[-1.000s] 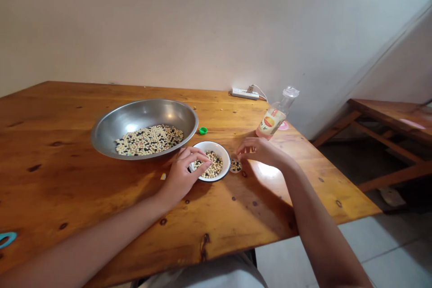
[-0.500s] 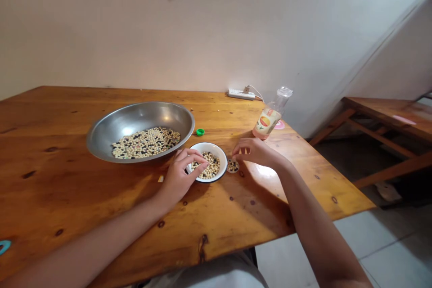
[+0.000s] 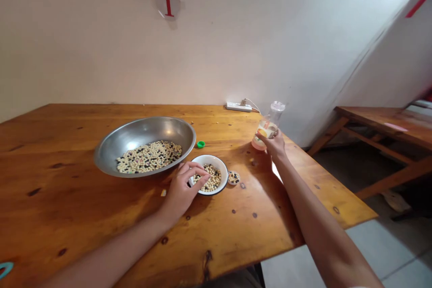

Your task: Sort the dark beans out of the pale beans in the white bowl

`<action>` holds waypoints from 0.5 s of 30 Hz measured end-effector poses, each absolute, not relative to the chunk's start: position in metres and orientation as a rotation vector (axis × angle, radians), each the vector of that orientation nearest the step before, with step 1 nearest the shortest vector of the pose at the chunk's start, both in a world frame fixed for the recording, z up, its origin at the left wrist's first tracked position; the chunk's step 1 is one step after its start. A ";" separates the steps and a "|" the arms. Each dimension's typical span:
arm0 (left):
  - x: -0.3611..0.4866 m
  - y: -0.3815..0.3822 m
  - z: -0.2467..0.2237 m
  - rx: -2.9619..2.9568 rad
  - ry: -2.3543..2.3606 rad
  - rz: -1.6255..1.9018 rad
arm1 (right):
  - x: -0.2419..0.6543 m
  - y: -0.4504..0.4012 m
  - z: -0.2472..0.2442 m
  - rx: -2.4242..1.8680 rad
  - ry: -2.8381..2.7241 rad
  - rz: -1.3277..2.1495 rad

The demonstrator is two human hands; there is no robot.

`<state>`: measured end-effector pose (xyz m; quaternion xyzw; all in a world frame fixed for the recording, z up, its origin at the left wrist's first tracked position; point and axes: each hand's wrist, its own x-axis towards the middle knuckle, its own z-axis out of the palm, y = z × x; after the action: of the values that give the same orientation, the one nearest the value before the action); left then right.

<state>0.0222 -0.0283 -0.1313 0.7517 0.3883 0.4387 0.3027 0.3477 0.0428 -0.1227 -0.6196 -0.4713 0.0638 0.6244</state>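
A white bowl with a dark rim holds pale and black beads or beans. My left hand rests over its left side, thumb and fingertips brought together above the contents; whatever they may pinch is too small to make out. My right hand is wrapped round the lower part of a clear bottle with a fruit label and pink base, standing on the table. Just right of the bowl sits a tiny round dish of the same mixed pieces.
A large steel basin with similar pieces stands left on the wooden table. Behind the bowl lies a green cap. A white power strip is by the wall. Another wooden table stands at the right.
My right hand has left the tiny dish, moved right and taken hold of the bottle. My left hand stays at the bowl. The view has tilted up, showing more wall.
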 end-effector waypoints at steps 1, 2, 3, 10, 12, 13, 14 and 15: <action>0.022 -0.028 -0.131 1.993 1.029 1.160 | 0.345 0.038 -0.119 -1.425 -1.063 0.146; 0.022 -0.029 -0.131 1.993 1.034 1.155 | 0.341 0.031 -0.114 -1.423 -1.060 0.140; 0.021 -0.029 -0.131 1.993 1.042 1.150 | 0.335 0.021 -0.108 -1.412 -1.078 0.127; 0.021 -0.028 -0.133 2.006 1.071 1.155 | 0.261 -0.085 -0.073 -1.214 -1.539 -0.154; 0.022 -0.027 -0.134 1.998 1.077 1.156 | 0.239 -0.108 -0.069 -1.121 -1.661 -0.052; 0.022 -0.027 -0.134 1.991 1.083 1.155 | 0.231 -0.116 -0.067 -1.065 -1.687 -0.042; 0.022 -0.027 -0.133 1.985 1.090 1.153 | 0.225 -0.122 -0.063 -0.997 -1.724 -0.004; 0.022 -0.027 -0.133 1.978 1.096 1.149 | 0.221 -0.126 -0.059 -0.937 -1.751 0.007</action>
<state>0.0221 -0.0268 -0.1330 0.7444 0.4125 0.4323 0.2979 0.2213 -0.1262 -0.0594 -0.3954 -0.7385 0.0028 0.5462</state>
